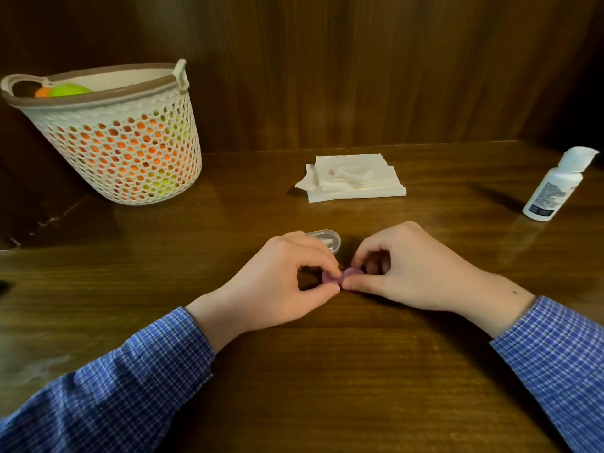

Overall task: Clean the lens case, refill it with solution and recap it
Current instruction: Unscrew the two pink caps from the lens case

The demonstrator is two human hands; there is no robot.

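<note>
The lens case (pixel 341 278) lies on the desk (pixel 327 371) at centre, directly between the two hands. Only two pinkish-purple round parts of it show, side by side; its long axis runs left to right, across the person's front.

The left hand (pixel 287 282) pinches the left round part between thumb and curled fingers. The right hand (pixel 402 273) pinches the right round part the same way. Each hand is therefore equally near to its own end of the case; neither has to reach across. Whether the round parts are caps seated on the wells or caps already loose cannot be told, as the fingers cover the edges.

A clear plastic container (pixel 325 240) sits just behind the left hand, touching or almost touching its knuckles. The folded tissues (pixel 354 178) lie farther back, centred. The solution bottle (pixel 552 188) stands upright well apart at the far right, on the right hand's side. Judgement: any reach to the bottle falls to the right hand, while the left hand steadies the case. A perforated basket (pixel 114 138) stands at far left.
</note>
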